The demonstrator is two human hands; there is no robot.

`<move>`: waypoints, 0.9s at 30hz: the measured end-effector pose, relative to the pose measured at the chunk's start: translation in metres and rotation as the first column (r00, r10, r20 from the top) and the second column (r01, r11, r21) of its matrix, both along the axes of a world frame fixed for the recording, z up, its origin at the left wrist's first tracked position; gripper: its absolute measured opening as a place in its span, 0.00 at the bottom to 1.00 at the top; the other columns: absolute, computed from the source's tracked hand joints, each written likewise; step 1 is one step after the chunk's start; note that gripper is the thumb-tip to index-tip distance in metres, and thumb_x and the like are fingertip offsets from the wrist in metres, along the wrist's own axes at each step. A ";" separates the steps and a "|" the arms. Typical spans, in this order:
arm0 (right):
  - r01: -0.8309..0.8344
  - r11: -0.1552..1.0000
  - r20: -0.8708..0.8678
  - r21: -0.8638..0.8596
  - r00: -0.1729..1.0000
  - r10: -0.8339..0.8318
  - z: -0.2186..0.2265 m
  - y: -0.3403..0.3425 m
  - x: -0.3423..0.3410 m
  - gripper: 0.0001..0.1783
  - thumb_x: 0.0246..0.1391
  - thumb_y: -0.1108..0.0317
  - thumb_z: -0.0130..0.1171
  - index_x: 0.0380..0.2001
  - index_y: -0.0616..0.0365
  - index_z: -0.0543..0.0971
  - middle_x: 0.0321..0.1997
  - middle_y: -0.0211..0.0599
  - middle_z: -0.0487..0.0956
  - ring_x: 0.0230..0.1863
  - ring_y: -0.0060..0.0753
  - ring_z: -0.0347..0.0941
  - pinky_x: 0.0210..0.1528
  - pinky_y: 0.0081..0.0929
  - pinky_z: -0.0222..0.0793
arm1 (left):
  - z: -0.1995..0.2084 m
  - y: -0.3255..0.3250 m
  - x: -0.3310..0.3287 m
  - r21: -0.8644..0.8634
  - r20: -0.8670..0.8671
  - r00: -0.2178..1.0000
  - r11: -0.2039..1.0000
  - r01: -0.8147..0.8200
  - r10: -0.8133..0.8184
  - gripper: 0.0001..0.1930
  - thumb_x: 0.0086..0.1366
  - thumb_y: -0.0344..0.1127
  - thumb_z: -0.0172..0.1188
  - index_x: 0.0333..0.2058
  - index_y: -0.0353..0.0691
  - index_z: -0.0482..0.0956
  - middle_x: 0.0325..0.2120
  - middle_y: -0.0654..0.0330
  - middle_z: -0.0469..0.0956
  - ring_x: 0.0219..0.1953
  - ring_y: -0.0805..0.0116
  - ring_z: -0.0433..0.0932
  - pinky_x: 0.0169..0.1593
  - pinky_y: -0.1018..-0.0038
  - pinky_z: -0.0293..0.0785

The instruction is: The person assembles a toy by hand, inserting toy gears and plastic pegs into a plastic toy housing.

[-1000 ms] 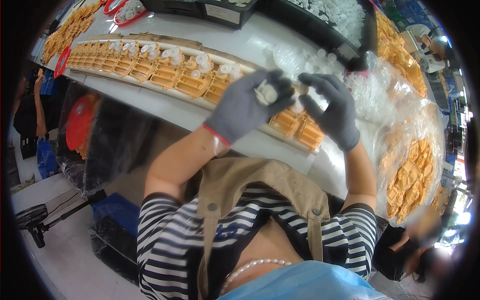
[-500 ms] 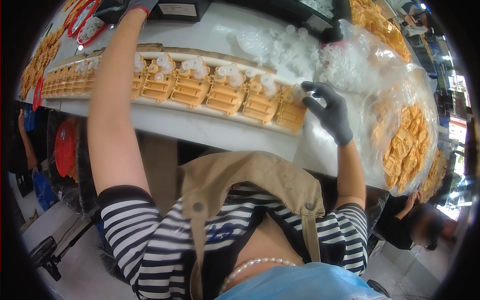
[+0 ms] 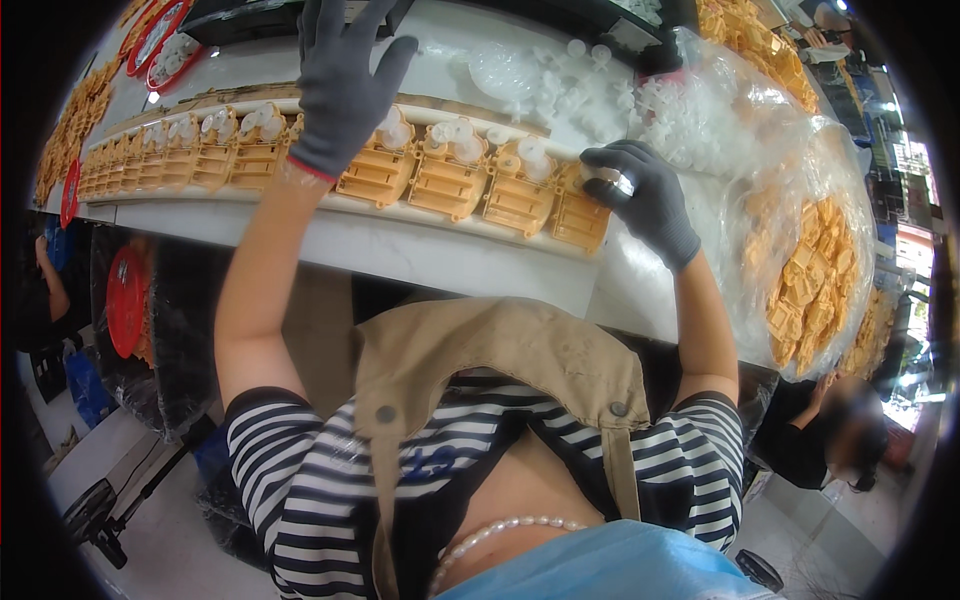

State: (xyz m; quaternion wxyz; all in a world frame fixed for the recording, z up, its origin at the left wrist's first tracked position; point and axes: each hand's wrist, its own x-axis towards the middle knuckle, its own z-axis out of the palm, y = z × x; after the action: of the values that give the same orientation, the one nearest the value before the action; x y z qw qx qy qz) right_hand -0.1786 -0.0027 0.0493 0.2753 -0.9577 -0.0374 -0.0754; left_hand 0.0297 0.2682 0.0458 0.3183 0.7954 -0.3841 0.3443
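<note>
A row of yellow plastic housings [image 3: 520,205] lies in a long pale rail [image 3: 545,244] across the table. Several of them carry translucent white gear-like pieces [image 3: 455,138] at their far ends. Above the middle of the row is my left hand [image 3: 342,95], gloved in grey, its fingers spread and nothing visible in them; it hides part of the row. My right hand [image 3: 650,200], also gloved, curls at the far end of the rightmost housing [image 3: 578,220]. Between its thumb and fingers shows a small white plastic part [image 3: 622,183], partly covered by the glove.
Loose white parts [image 3: 560,85] lie in a heap beyond the rail. At right sits a clear plastic bag [image 3: 745,215] with more yellow housings [image 3: 815,265]. A black bin [image 3: 250,25] stands at the far left, near red-rimmed trays [image 3: 178,55]. Other people work at both sides.
My left hand has come back from the black bin toward me and to the right, over the row. My right hand's fingers have closed in around the white part at the rightmost housing.
</note>
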 end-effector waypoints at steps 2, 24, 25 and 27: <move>-0.014 1.000 -0.003 -0.009 1.000 0.014 0.000 0.000 0.000 0.14 0.48 0.67 0.66 0.41 0.53 0.81 0.42 0.37 0.81 0.46 0.42 0.74 0.48 0.34 0.71 | -0.008 0.002 -0.004 -0.028 0.125 0.988 0.996 0.091 -0.086 0.23 0.60 0.30 0.64 0.55 0.42 0.74 0.61 0.47 0.65 0.63 0.51 0.65 0.59 0.63 0.68; 0.680 0.372 -0.429 0.632 0.706 -0.563 -0.028 0.041 -0.074 0.24 0.57 0.60 0.60 0.52 0.64 0.76 0.40 0.32 0.80 0.37 0.20 0.73 0.39 0.18 0.69 | -0.011 -0.049 -0.111 0.348 -0.431 0.519 0.395 0.850 -0.738 0.12 0.63 0.35 0.55 0.43 0.34 0.75 0.41 0.50 0.76 0.46 0.51 0.75 0.49 0.62 0.72; 0.655 0.345 -0.434 0.672 0.726 -0.534 -0.026 0.042 -0.073 0.24 0.58 0.60 0.60 0.54 0.64 0.75 0.41 0.32 0.80 0.38 0.21 0.74 0.41 0.19 0.70 | -0.015 -0.056 -0.114 0.484 -0.472 0.567 0.339 0.807 -0.675 0.13 0.64 0.37 0.53 0.42 0.34 0.74 0.40 0.50 0.76 0.44 0.51 0.75 0.49 0.61 0.72; 0.695 0.396 -0.410 0.600 0.692 -0.594 -0.040 0.037 -0.067 0.26 0.56 0.61 0.60 0.54 0.67 0.75 0.43 0.41 0.79 0.44 0.29 0.75 0.49 0.24 0.71 | -0.009 -0.061 -0.119 0.541 -0.444 0.572 0.302 0.785 -0.690 0.13 0.64 0.38 0.53 0.42 0.35 0.74 0.42 0.50 0.75 0.45 0.51 0.75 0.49 0.60 0.72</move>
State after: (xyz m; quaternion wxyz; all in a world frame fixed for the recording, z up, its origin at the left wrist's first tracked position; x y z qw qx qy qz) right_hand -0.2455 0.0347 0.0092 0.5761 -0.7098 0.3867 -0.1217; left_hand -0.0897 0.2069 0.0365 0.1419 0.6043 -0.7814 -0.0630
